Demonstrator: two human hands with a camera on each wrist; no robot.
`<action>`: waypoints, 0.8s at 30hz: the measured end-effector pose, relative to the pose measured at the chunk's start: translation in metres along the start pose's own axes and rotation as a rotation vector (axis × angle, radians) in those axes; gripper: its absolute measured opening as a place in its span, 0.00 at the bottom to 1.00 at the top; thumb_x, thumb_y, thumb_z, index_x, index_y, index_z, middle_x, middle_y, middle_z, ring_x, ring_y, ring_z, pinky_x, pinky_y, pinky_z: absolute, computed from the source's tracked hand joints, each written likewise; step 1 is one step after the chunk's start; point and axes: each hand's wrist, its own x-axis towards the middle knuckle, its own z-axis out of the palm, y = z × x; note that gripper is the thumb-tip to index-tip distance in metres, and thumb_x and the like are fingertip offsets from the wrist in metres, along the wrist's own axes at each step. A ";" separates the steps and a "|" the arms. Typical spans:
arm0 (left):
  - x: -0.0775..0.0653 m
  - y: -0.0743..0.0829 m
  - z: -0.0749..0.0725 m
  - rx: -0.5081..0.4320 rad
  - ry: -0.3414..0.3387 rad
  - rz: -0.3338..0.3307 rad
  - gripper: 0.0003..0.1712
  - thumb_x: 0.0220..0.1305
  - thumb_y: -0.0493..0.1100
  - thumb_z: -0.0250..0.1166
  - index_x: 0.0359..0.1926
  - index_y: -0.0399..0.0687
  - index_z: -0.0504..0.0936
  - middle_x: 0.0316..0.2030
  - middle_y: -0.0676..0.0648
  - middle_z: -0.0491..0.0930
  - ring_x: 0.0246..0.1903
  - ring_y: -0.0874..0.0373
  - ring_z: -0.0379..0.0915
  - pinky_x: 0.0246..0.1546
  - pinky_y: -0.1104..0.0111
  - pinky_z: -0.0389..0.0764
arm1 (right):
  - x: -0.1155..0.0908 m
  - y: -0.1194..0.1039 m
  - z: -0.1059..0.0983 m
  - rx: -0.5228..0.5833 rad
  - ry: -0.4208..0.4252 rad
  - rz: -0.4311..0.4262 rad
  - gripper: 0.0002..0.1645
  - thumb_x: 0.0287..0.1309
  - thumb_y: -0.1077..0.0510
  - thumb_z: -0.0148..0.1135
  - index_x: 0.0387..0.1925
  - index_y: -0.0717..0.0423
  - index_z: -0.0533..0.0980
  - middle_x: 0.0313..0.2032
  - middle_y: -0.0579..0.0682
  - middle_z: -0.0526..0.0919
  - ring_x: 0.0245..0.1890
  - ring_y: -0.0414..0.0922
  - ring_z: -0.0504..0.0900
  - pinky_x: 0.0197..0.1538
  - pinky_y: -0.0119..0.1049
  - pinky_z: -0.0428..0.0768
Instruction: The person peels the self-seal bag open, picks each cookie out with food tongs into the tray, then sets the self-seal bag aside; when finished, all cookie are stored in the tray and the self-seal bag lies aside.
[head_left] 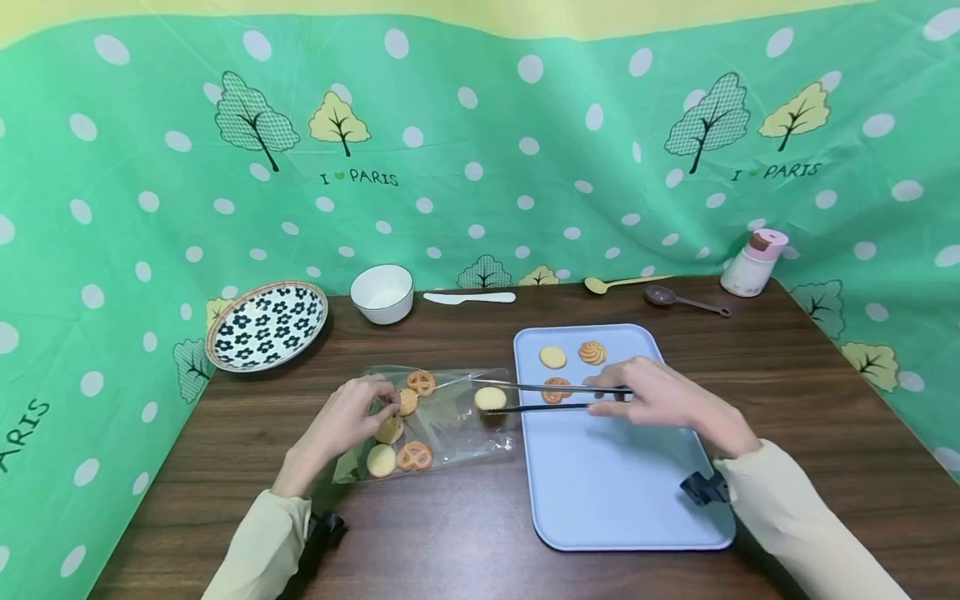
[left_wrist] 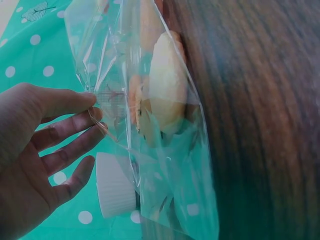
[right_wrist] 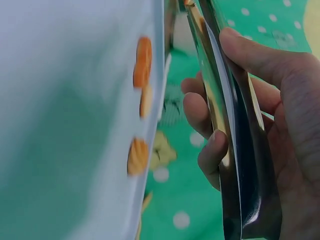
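Printed lettering on the green polka-dot cloth (head_left: pixel 435 225) reads "I", a small green heart, then "PARIS", once left of centre in the upper part of the head view and again at upper right; at the left edge a cropped, tilted copy shows only "ARIS". Pictured trees stand beside the words, and a plain yellow band crosses the top. The cloth hangs as a backdrop behind a dark brown wood-grain bench (head_left: pixel 442 533). Left of centre, the left hand (head_left: pixel 352 417) pinches the film of a clear bag (head_left: pixel 457 433) between thumb and fingers, with round and pretzel-shaped cookies (head_left: pixel 381 460) inside it. The right hand (head_left: pixel 656 392), right of centre, grips metal tongs (right_wrist: pixel 257 195), whose tips hold a pale round cookie (head_left: pixel 491 395) at the bag's right end, near the frame's middle. Beneath that hand lies a light blue tray (head_left: pixel 615 492) bearing three cookies near its top. Along the bench's far edge stand a flower-patterned plate (head_left: pixel 266 329) at left, a white bowl (head_left: pixel 384 311) and, at right, a pink-topped jar (head_left: pixel 750 267).
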 end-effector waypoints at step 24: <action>0.001 0.002 0.000 -0.001 0.006 -0.001 0.05 0.56 0.34 0.67 0.28 0.50 0.83 0.29 0.58 0.78 0.32 0.63 0.76 0.32 0.65 0.77 | -0.110 0.056 -0.030 -0.093 0.124 0.313 0.25 0.50 0.44 0.69 0.42 0.59 0.83 0.38 0.50 0.84 0.38 0.51 0.83 0.37 0.48 0.79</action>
